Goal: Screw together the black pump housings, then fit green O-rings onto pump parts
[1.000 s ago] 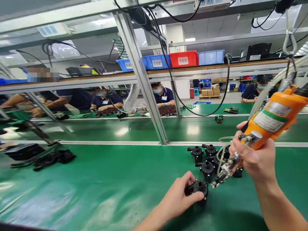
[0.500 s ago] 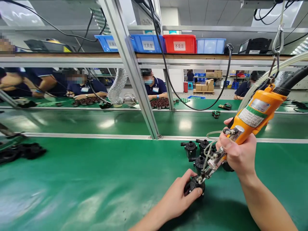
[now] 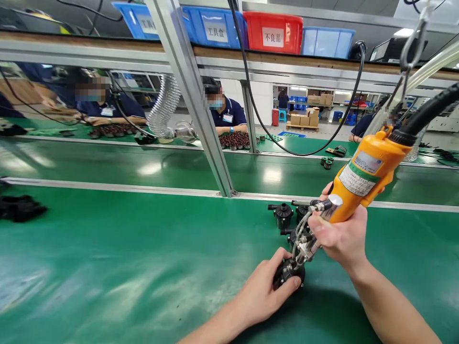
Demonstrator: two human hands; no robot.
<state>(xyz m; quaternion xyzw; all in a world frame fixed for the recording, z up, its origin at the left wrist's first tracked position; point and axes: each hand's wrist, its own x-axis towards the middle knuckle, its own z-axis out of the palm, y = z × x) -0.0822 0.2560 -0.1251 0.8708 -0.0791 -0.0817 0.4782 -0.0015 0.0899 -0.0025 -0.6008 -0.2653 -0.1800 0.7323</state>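
My left hand (image 3: 263, 286) grips a round black pump housing (image 3: 294, 274) on the green mat, thumb on the near side and fingers behind it. My right hand (image 3: 342, 234) is wrapped around an orange electric screwdriver (image 3: 366, 167), which hangs tilted from a hook and has a thick black cable. The metal tip of the screwdriver, with thin clear air tubes, reaches down to the top of the held housing; the exact contact point is hidden. Just behind stand more black pump housings (image 3: 283, 216) with side spouts, partly covered by the tool.
An aluminium post (image 3: 193, 105) rises from the bench's rear rail. Blue bins (image 3: 211, 31) and a red bin (image 3: 274, 36) sit on the shelf above. A black cable (image 3: 251, 110) loops down. Dark cloth-like items (image 3: 21, 208) lie far left. Co-workers (image 3: 227, 112) sit across the line.
The view has tilted down and shifted slightly. My right hand and the screwdriver have moved a little left, the tool standing slightly more upright. My left hand stays on the pump housing.
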